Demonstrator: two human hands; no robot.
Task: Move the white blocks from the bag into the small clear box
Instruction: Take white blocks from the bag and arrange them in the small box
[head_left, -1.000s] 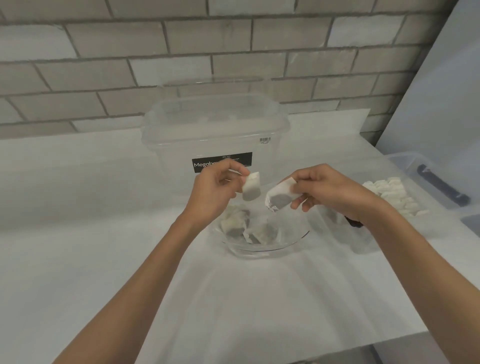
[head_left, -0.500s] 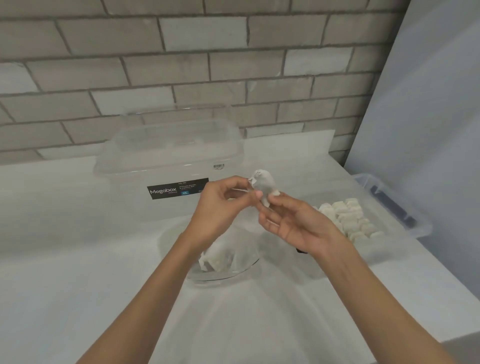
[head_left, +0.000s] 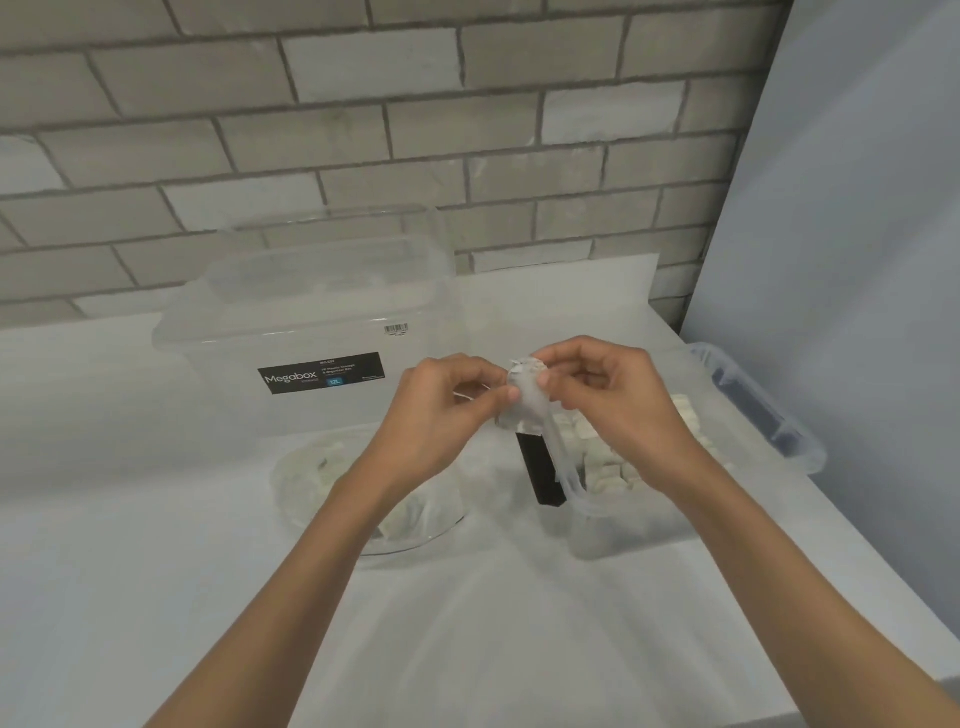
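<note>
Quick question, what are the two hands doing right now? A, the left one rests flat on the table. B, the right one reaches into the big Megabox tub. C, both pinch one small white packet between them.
C: the left hand and the right hand meet in the air, fingertips of both pinching the same small white packet.

open tabletop (head_left: 467, 639) up front; tub (head_left: 291, 332), bowl (head_left: 297, 491), small clear box (head_left: 639, 530) beyond

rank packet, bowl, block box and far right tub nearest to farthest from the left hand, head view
1. packet, pinched in the left hand
2. bowl, just below it
3. block box, to the right
4. tub, far right
</note>
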